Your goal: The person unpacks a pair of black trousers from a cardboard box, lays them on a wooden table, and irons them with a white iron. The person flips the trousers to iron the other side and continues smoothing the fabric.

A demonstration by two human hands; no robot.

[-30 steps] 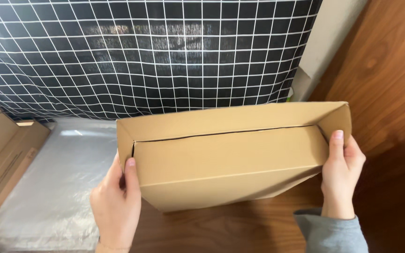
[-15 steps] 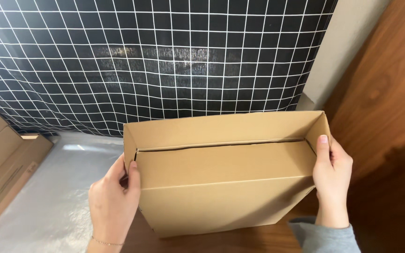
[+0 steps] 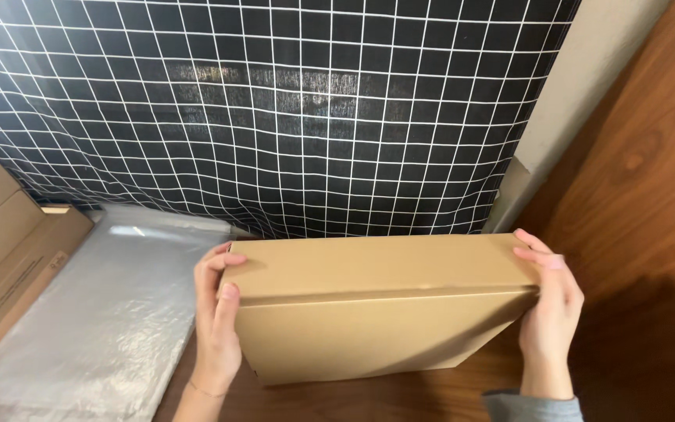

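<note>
Head view. A flat, shallow cardboard box (image 3: 380,309) of plain brown corrugated board stands on the wooden floor (image 3: 634,203), its top panel lying shut along a straight seam. Judged from this, closing is done; no tape or seal shows on the seam, so fastening appears to be left.

The left hand (image 3: 216,320) grips the box's left end: fingers curled close together over the top corner, thumb pressed flat against the front face. The right hand (image 3: 550,309) clasps the box's right end, fingers together and wrapped over the top edge, palm against the side. A grey sleeve (image 3: 533,406) shows at that wrist.

Directly behind the box hangs a black fabric with white grid lines (image 3: 275,109), soft and faintly creased. Left of the box lies a silvery padded sheet (image 3: 95,328), glossy and wrinkled. Further left of the box rests a second flat brown carton (image 3: 5,258). Right of the box and behind it, a pale wall strip (image 3: 580,101) meets the smooth, dark-grained floor.
</note>
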